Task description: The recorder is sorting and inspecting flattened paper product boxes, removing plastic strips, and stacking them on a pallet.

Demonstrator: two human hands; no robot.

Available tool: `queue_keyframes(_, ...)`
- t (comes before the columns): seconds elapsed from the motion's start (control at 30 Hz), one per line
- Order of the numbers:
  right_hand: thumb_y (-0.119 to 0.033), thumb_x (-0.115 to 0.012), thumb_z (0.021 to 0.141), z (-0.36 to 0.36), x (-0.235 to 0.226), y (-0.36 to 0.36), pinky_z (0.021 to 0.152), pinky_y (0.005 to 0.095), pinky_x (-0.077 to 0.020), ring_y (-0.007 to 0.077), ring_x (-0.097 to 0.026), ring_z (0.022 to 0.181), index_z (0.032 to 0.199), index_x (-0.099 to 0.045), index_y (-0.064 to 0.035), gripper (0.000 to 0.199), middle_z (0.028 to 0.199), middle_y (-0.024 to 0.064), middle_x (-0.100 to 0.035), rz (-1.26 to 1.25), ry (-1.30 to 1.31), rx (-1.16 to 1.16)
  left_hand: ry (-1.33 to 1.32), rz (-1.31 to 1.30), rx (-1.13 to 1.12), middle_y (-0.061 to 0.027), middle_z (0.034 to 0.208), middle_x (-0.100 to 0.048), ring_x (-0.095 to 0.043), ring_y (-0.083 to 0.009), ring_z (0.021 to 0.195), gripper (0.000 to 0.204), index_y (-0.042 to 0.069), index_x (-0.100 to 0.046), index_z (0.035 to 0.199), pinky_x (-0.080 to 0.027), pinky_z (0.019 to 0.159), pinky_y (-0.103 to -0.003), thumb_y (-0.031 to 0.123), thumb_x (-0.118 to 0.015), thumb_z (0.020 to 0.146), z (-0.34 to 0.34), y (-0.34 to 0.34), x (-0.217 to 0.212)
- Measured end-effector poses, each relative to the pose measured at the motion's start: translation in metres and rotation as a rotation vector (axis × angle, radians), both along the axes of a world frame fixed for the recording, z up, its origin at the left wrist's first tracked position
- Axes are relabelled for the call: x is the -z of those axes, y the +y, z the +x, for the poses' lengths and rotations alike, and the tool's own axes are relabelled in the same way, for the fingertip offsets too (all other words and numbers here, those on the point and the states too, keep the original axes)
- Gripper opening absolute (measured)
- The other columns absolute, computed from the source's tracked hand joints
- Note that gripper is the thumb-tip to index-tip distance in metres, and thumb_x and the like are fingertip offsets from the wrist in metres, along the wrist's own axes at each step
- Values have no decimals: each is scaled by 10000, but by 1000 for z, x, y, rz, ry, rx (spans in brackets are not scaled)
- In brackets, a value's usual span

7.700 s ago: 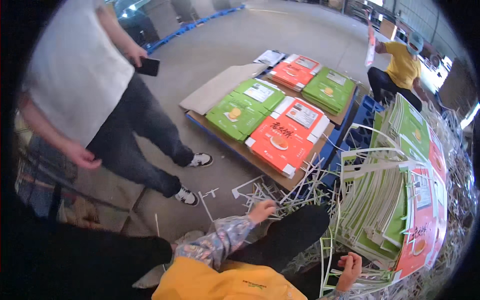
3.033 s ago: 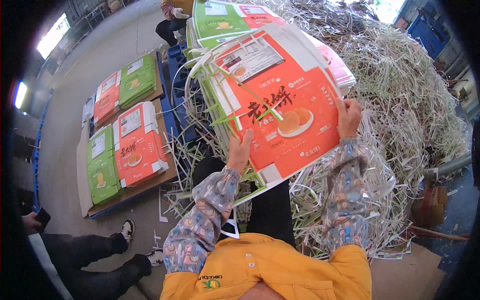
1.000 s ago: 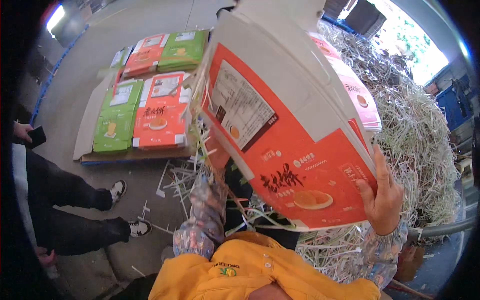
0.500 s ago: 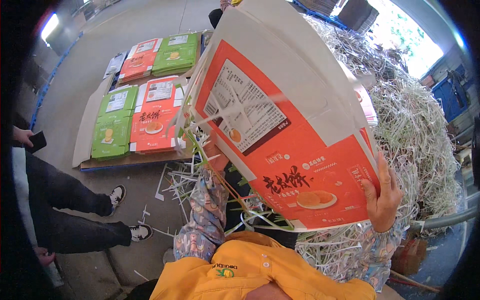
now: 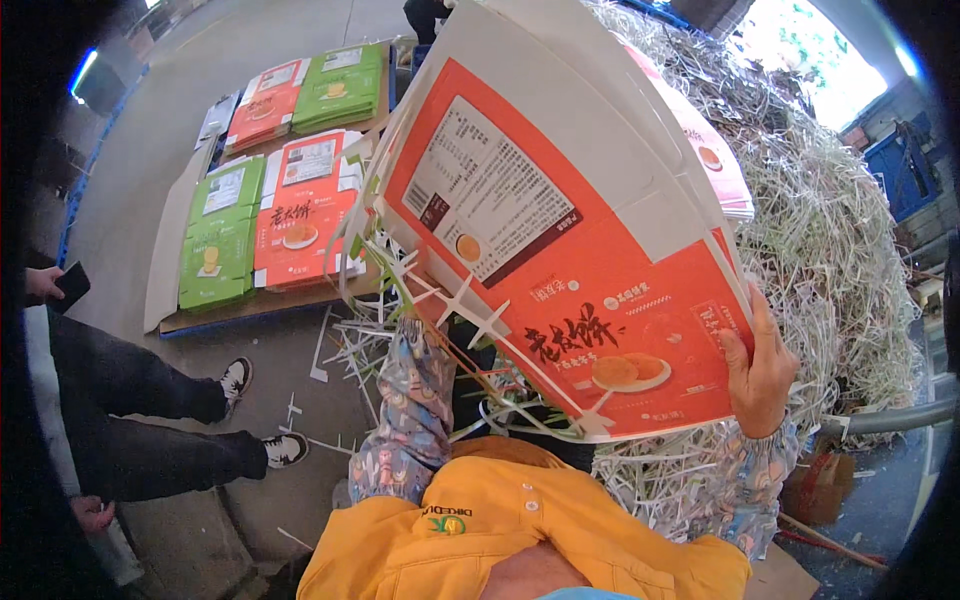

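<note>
In front of me a stack of flat red-and-white printed carton blanks (image 5: 600, 270) stands tilted. My right hand (image 5: 765, 370) grips its right edge, thumb on the printed face and fingers round the side. On the left, the patterned sleeve (image 5: 415, 375) of my left arm reaches up to the stack's lower left edge. The left hand is mostly hidden there behind white scrap strips, so its fingers do not show. Several thin cross-shaped paper scraps (image 5: 462, 305) dangle along that edge.
Green carton stacks (image 5: 217, 235) and red ones (image 5: 300, 215) lie on a pallet at left. More red blanks (image 5: 712, 150) stand behind mine. A large heap of shredded paper (image 5: 810, 250) fills the right. Beside the pallet stands a person in dark trousers (image 5: 150, 370), holding a black object.
White scraps that were blurred across the front of the stack now hang lower, along its left edge. The stack's lower edge and my right hand have shifted slightly upward.
</note>
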State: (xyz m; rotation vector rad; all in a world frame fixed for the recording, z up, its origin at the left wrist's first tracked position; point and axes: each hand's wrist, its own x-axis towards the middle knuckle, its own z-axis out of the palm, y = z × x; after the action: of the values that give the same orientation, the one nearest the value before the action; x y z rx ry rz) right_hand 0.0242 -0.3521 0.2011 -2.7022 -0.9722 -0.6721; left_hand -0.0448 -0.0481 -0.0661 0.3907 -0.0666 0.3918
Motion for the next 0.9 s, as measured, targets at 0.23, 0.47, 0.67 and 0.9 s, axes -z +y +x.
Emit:
queue_keyframes(0.23,-154,-565,805,4,4,-4,630,363,-477,337,-597,792,1197,-427,-11,440,981,209,-568,-1,-54,10,146,184,-86,-99,1143,-504,-487,-250,1032,362,44,-448,1167,-389,888,-397,197,-514,845,-24,0,-2)
queue_keyframes(0.47,-189,-588,788,2,-5,11,659,367,-474,346,-587,816,1204,-396,1,496,1008,213,-553,-10,47,-32,204,399,-193,-96,1121,-513,-492,-251,1015,351,46,-455,1153,-393,873,-391,194,-519,841,115,46,-44)
queue_keyframes(0.67,-225,-591,787,16,-10,36,679,386,-473,347,-587,837,1247,-320,-3,578,1018,235,-541,34,147,-34,277,586,-246,-94,1102,-522,-497,-252,1000,342,47,-462,1142,-396,860,-386,191,-523,837,111,39,-53)
queue_keyframes(0.9,-162,-615,774,17,-11,8,696,331,-471,284,-606,844,1247,-338,-12,569,979,202,-571,134,360,-107,350,834,-326,-91,1081,-531,-502,-253,983,332,48,-470,1128,-400,845,-380,187,-528,833,69,20,-58)
